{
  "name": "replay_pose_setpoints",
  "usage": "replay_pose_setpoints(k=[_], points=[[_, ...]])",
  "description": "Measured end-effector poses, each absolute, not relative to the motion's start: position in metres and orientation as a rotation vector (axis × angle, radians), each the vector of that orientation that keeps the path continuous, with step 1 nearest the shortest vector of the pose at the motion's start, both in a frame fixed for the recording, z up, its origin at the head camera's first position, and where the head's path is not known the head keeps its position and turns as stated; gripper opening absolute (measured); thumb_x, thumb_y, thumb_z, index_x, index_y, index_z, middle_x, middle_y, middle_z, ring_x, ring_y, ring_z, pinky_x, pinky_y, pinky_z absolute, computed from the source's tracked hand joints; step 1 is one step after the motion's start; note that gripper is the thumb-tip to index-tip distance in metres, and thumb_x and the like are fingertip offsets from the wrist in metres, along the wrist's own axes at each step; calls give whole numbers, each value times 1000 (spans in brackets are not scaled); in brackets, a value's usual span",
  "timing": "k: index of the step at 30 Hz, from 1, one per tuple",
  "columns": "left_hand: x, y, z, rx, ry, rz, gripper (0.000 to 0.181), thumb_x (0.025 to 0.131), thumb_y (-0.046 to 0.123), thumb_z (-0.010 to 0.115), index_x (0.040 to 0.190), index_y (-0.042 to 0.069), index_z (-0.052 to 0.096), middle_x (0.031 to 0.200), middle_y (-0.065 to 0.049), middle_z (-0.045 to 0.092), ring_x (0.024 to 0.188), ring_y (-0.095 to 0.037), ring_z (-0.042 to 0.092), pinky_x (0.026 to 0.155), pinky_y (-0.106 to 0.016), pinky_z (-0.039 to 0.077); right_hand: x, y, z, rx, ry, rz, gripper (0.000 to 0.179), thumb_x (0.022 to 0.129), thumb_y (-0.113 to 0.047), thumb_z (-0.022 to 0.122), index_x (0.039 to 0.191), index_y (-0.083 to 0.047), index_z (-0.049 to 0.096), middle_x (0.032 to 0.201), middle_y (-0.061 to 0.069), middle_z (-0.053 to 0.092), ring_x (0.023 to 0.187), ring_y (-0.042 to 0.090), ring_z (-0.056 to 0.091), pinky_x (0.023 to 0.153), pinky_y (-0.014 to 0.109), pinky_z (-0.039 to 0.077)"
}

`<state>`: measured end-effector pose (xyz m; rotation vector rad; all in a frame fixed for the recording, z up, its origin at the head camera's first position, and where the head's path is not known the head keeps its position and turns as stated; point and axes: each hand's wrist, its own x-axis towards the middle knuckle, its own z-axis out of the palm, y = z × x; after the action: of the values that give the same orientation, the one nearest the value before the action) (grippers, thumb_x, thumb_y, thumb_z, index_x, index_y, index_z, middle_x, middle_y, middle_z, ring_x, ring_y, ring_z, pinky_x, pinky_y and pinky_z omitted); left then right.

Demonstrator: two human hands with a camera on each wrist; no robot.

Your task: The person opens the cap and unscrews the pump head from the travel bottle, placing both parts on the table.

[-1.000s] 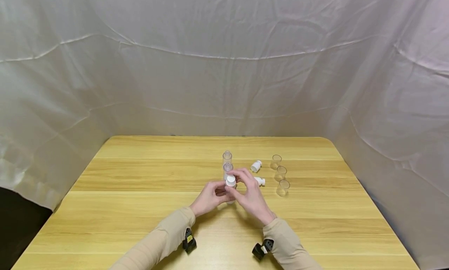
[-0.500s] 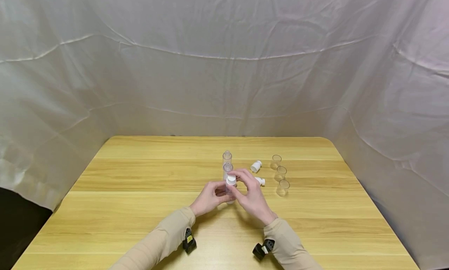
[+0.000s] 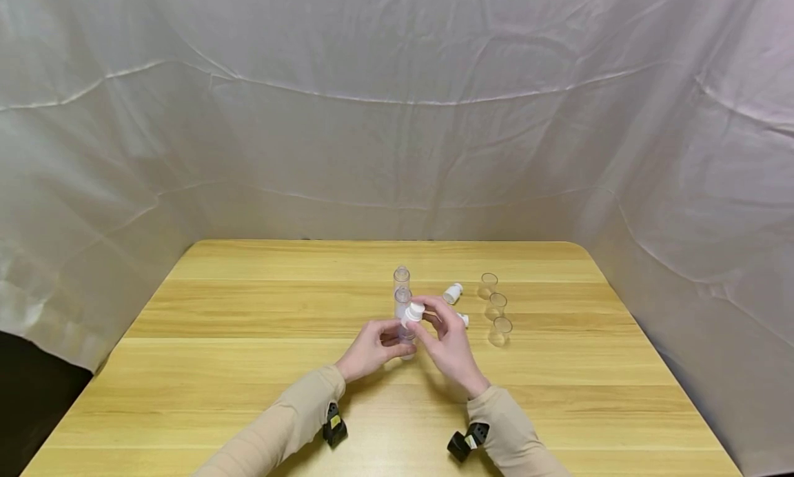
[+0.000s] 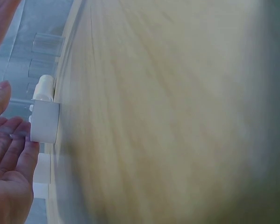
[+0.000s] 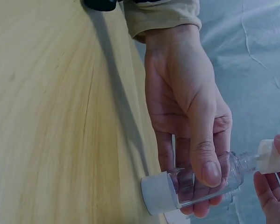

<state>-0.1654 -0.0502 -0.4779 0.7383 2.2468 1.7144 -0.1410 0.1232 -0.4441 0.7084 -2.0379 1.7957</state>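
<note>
Upright on the table, a clear bottle with a white base (image 5: 158,193) is gripped by my left hand (image 3: 366,353), thumb and fingers around its sides. My right hand (image 3: 451,346) pinches a white bottle top (image 3: 414,313), tilted just above the bottle's neck. In the right wrist view the white top is close to the clear neck (image 5: 246,162); whether they touch I cannot tell. The left wrist view shows the white base (image 4: 45,121) beside my left fingers. Behind stand two more clear bottles (image 3: 402,278), in line with the held one.
One white bottle top (image 3: 453,293) lies on its side behind my right hand. Another white top (image 3: 463,320) is partly hidden by that hand. Three clear cups (image 3: 500,332) stand in a row to the right. Grey fabric (image 3: 397,153) hangs around the wooden table (image 3: 248,311).
The white top in my right hand has gone from upright over the bottle to tilted, a little up and to the right. My left hand keeps its hold on the bottle.
</note>
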Motion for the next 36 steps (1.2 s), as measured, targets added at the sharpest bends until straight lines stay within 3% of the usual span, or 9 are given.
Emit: replay_pose_setpoints(k=[8, 19, 25, 32, 36], points=[[-166, -49, -480, 713, 2257, 1694, 46, 91, 13, 73, 131, -4, 61, 127, -24, 68, 119, -37, 67, 105, -38, 57, -140, 127, -441, 461, -2062, 1970, 43, 87, 13, 65, 128, 14, 53, 131, 32, 55, 106, 0, 61, 98, 16, 56], [-165, -49, -477, 692, 2251, 1702, 47, 90, 13, 74, 132, -4, 60, 128, -24, 67, 119, -37, 67, 106, -40, 56, -141, 133, -439, 236, -1980, 2223, 43, 91, 12, 62, 133, 13, 52, 118, 0, 57, 98, 4, 67, 91, 16, 59], [-165, -49, -478, 703, 2246, 1703, 48, 91, 12, 73, 133, -5, 59, 130, -25, 66, 119, -38, 66, 107, -43, 55, -138, 137, -440, 152, -1930, 2338, 44, 94, 10, 58, 136, 12, 48, 118, 7, 58, 90, 7, 71, 89, 22, 62], [-164, -49, -478, 715, 2239, 1705, 48, 91, 11, 73, 133, -5, 58, 130, -25, 66, 119, -38, 66, 106, -41, 56, -135, 143, -444, -6, -1762, 2616, 36, 96, 7, 58, 131, -3, 58, 115, 5, 55, 98, 14, 67, 96, 29, 61], [-165, -49, -478, 716, 2236, 1701, 48, 91, 12, 73, 133, -5, 58, 130, -25, 66, 119, -38, 66, 105, -40, 56, -131, 151, -445, -94, -1731, 2719, 42, 95, 7, 59, 135, -6, 58, 113, 6, 56, 101, 16, 67, 99, 31, 60]])
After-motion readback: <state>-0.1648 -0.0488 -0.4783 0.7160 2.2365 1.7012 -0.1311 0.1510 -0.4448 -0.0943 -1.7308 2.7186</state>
